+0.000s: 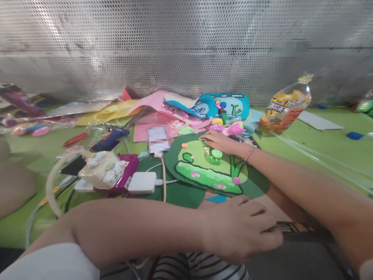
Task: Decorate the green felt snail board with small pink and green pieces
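I see a white adapter (142, 182) left of the green card (220, 169) on the bench (326, 151), a bottle (287, 104) beyond its right, and my left forearm (151, 221) crossing before it. The card's long axis runs sideways. My right hand's (220, 143) fingers lie near together over its far part; my left hand's (246, 227) curl loosely nearer me. Pinching, I cannot tell.

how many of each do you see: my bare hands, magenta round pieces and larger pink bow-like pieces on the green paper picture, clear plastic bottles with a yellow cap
Bare hands: 2, the right hand and the left hand
Magenta round piece on the green paper picture: 1
Larger pink bow-like pieces there: 2
Clear plastic bottle with a yellow cap: 1
Total: 6
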### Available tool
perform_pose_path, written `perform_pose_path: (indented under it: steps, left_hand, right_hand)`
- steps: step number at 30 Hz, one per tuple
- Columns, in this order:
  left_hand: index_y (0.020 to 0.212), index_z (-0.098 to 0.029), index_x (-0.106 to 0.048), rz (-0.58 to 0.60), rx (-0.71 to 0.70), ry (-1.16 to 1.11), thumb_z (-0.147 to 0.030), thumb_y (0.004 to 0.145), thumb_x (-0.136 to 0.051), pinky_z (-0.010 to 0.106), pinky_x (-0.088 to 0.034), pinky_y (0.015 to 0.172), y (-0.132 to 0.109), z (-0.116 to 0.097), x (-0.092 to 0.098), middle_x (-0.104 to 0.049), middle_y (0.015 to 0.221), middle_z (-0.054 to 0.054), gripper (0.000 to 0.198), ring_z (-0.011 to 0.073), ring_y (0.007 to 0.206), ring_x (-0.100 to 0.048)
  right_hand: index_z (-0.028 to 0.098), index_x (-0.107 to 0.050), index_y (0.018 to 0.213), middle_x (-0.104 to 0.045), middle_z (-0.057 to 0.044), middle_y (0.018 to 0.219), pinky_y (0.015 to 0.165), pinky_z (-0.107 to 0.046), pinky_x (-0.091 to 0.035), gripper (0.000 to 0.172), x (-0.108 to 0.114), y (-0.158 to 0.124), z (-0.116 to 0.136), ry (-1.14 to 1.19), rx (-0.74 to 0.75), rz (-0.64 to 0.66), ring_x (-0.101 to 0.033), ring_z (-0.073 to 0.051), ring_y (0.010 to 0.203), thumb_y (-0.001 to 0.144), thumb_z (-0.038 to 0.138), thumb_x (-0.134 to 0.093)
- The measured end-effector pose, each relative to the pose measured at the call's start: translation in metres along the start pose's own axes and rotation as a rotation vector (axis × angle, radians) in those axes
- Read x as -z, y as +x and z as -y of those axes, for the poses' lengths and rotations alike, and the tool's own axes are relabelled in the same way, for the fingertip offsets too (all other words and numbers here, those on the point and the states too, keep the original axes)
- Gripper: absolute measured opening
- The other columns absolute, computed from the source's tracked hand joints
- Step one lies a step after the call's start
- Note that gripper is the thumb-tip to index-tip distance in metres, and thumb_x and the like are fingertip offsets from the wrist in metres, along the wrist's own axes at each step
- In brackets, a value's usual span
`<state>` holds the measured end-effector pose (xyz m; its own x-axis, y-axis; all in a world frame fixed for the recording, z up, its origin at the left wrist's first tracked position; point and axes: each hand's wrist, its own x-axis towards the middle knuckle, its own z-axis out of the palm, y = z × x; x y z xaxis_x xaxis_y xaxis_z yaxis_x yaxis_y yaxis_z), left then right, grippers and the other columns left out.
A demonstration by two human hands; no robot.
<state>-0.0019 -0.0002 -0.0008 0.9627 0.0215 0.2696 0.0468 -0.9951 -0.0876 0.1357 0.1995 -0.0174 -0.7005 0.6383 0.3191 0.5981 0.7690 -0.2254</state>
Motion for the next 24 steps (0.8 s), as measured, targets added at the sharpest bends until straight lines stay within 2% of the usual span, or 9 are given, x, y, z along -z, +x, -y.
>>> perform_pose_path:
  steps: [5,10,16,21,24]
  left_hand:
    - [0.121,-0.013,-0.052,0.002,-0.003,0.018,-0.03,0.084,-0.046,0.033,-0.041,0.078,-0.0001,0.0003,0.0005,-0.05,0.113,0.012,0.041,0.0231,0.105,-0.047]
    - [0.121,-0.014,-0.053,0.001,-0.008,0.052,-0.031,0.084,-0.045,0.032,-0.042,0.076,0.0001,0.0008,0.0014,-0.05,0.113,0.012,0.041,0.023,0.105,-0.049]
    - [0.121,-0.013,-0.052,0.001,-0.004,0.026,-0.027,0.083,-0.046,0.034,-0.042,0.079,0.0008,0.0006,0.0011,-0.05,0.112,0.012,0.042,0.0232,0.104,-0.048]
    - [0.121,-0.013,-0.052,0.002,-0.004,0.03,-0.029,0.082,-0.048,0.033,-0.042,0.077,0.0002,0.0004,0.0007,-0.05,0.113,0.013,0.042,0.0234,0.104,-0.048]
    - [0.12,-0.013,-0.052,-0.005,-0.008,0.037,-0.03,0.082,-0.048,0.033,-0.042,0.077,0.0,0.0004,0.0005,-0.05,0.113,0.013,0.042,0.0238,0.104,-0.048]
  right_hand:
    - [0.016,-0.047,0.131,-0.057,-0.015,0.121,0.094,-0.049,-0.043,0.043,0.0046,-0.001,0.0074,0.021,-0.096,0.002,-0.052,-0.029,0.112,0.09,0.03,-0.042]
    - [0.016,-0.047,0.131,-0.055,-0.016,0.123,0.095,-0.05,-0.042,0.043,0.0047,-0.0027,0.0066,-0.011,-0.074,0.006,-0.051,-0.03,0.114,0.09,0.029,-0.041]
    - [0.01,-0.06,0.116,-0.057,-0.018,0.11,0.096,-0.049,-0.042,0.038,0.0052,-0.0034,0.0035,-0.068,0.059,0.022,-0.053,-0.028,0.106,0.092,0.027,-0.037]
    - [0.013,-0.054,0.124,-0.056,-0.016,0.116,0.095,-0.049,-0.043,0.039,0.0045,-0.0038,0.0037,-0.086,0.019,-0.006,-0.052,-0.028,0.109,0.092,0.028,-0.038]
    - [0.015,-0.056,0.122,-0.057,-0.014,0.113,0.094,-0.047,-0.044,0.037,0.0041,-0.0039,0.0034,-0.093,0.053,-0.008,-0.053,-0.027,0.105,0.092,0.027,-0.037]
